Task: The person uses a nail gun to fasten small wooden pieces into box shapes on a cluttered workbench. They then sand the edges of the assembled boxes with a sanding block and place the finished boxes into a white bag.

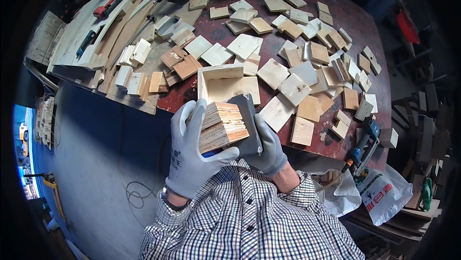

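Observation:
Both my hands wear grey gloves and meet in front of my chest. My left hand [189, 152] grips a stack of small wooden boards [223, 128], its fingers and thumb spread around the near and left sides. The layered, rough end edges of the boards show. Against the right side of the stack stands a dark grey flat plate [249, 128], tilted slightly. My right hand [270, 148] holds that plate from its outer side; most of its fingers are hidden behind it. Just beyond the stack, an open wooden corner frame [207, 74] sits at the table's near edge.
Loose square boards [293, 87] cover much of the dark red table [331, 147]. A blue and black power tool [362, 145] lies at its right edge, above a white printed sack [384, 195]. Small board stacks [139, 85] stand left. A red-handled tool [106, 8] lies far left.

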`<action>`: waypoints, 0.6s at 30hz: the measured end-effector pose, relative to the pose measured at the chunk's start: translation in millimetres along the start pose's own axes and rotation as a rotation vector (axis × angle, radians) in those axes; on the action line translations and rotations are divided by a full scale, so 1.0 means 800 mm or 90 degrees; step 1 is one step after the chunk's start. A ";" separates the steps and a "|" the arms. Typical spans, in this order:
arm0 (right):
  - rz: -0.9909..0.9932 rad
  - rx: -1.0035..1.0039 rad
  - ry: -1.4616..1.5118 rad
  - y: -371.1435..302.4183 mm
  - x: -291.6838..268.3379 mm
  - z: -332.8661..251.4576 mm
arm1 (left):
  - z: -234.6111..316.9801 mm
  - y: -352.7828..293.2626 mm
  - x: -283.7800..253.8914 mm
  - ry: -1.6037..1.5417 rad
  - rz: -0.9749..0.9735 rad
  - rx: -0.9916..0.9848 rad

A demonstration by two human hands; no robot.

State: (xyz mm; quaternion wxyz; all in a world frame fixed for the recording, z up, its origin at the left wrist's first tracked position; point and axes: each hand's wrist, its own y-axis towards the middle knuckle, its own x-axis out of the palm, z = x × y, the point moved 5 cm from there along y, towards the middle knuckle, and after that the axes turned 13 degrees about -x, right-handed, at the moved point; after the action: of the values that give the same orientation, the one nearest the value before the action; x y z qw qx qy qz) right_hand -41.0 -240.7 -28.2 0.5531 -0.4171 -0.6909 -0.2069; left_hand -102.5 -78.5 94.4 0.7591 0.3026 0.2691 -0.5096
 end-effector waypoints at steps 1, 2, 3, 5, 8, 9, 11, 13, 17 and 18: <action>-0.068 -0.092 -0.222 0.000 -0.002 -0.008 | 0.002 0.000 -0.002 0.014 -0.003 0.021; -0.137 -0.184 -0.445 -0.005 -0.001 -0.016 | 0.003 0.000 -0.003 0.028 -0.007 0.041; -0.176 -0.277 -0.590 -0.008 0.002 -0.022 | 0.004 0.001 -0.005 0.041 -0.011 0.063; -0.232 -0.407 -0.819 -0.012 0.017 -0.032 | -0.001 0.000 -0.011 -0.063 -0.024 0.031; -0.327 -0.483 -0.976 -0.013 0.046 -0.044 | -0.015 -0.003 -0.002 -0.402 -0.064 -0.090; -0.348 -0.505 -0.970 -0.015 0.053 -0.044 | -0.014 -0.003 -0.002 -0.374 -0.040 -0.054; -0.383 -0.545 -1.001 -0.017 0.055 -0.048 | -0.028 -0.008 0.012 -0.318 0.012 0.019; -0.405 -0.543 -1.007 -0.017 0.054 -0.048 | -0.043 -0.010 0.048 -0.393 0.027 0.042; -0.226 -0.378 -0.832 -0.012 -0.032 -0.029 | -0.039 -0.012 0.069 -0.447 0.062 -0.026; -0.110 -0.281 -0.685 -0.001 -0.085 -0.019 | -0.042 -0.008 0.061 -0.381 0.052 0.031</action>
State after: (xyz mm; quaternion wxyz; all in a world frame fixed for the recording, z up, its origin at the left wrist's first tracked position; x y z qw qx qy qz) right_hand -30.1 -276.5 -87.4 0.0062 -0.5111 -0.8464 -0.1494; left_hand -95.8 -85.7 35.7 0.8172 0.1674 0.0089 -0.5515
